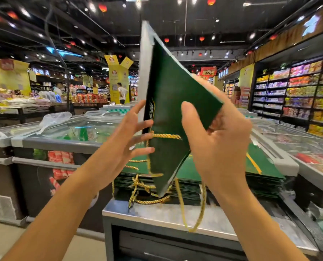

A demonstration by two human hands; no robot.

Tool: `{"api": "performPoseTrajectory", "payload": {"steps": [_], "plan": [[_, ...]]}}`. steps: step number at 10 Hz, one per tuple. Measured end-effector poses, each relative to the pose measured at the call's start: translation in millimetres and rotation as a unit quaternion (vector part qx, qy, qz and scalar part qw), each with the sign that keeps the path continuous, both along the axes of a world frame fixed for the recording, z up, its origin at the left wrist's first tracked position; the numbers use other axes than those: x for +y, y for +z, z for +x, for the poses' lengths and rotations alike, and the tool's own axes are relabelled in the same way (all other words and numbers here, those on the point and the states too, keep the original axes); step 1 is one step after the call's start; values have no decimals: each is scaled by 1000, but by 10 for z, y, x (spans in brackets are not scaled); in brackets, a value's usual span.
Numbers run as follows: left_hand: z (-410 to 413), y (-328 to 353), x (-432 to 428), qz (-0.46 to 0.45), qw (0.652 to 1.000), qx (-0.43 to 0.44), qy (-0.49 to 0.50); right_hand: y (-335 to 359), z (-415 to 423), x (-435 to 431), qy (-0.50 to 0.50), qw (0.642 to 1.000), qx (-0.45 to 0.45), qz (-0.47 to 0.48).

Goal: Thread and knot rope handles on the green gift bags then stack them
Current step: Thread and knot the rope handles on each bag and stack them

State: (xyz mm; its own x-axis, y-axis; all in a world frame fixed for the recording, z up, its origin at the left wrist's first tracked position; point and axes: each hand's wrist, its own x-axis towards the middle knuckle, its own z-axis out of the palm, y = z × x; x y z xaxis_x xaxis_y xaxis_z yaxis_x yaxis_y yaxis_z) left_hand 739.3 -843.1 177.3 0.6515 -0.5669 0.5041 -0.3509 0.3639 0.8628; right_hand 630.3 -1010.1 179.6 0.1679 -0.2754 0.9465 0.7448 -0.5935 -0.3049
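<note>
A supermarket aisle is stretching away, and in mid-air a green gift bag (168, 102) is tilting upright, the right hand (219, 147) gripping its right side while the left hand (130, 140), fingers spread wide, is touching its left edge beside the gold rope handle (166, 136). Just below, a stack of green bags (260, 166) is lying on a metal counter (157, 213), rope loops (200, 213) hanging over its near edge. Freezer chests (62, 142) are crowding both sides, with shelves (298, 95) lining the far right.
</note>
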Motion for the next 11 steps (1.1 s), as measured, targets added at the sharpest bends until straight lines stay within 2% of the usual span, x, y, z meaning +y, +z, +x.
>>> {"api": "performPoseTrajectory", "payload": {"steps": [1,2,3,4,5,6,7,8,9,10,11], "plan": [[-2,-45,-56,-46,995,34,-79,57,68,116,-58,993,-2,-100],[366,-300,-99,-163,979,116,-33,29,-47,540,182,956,-46,-227],[272,-366,-187,-218,962,166,-17,-46,116,461,229,934,29,-274],[17,-247,-118,-108,973,200,-48,-413,273,122,19,931,272,-244],[34,-259,-7,-85,966,245,-4,-510,316,-41,42,915,327,-231],[224,-347,53,-90,968,232,20,-514,358,-214,-9,922,361,-141],[307,-403,110,-86,962,256,52,-588,405,-443,-110,909,395,-81],[351,-457,229,-84,961,256,58,-728,441,-671,-118,886,448,5],[373,-491,226,-94,958,265,58,-782,461,-771,-69,876,472,68],[415,-501,186,-86,961,258,47,-798,455,-914,-30,866,481,132],[427,-475,58,-49,969,240,39,-763,428,-1045,-40,875,457,158]]}}
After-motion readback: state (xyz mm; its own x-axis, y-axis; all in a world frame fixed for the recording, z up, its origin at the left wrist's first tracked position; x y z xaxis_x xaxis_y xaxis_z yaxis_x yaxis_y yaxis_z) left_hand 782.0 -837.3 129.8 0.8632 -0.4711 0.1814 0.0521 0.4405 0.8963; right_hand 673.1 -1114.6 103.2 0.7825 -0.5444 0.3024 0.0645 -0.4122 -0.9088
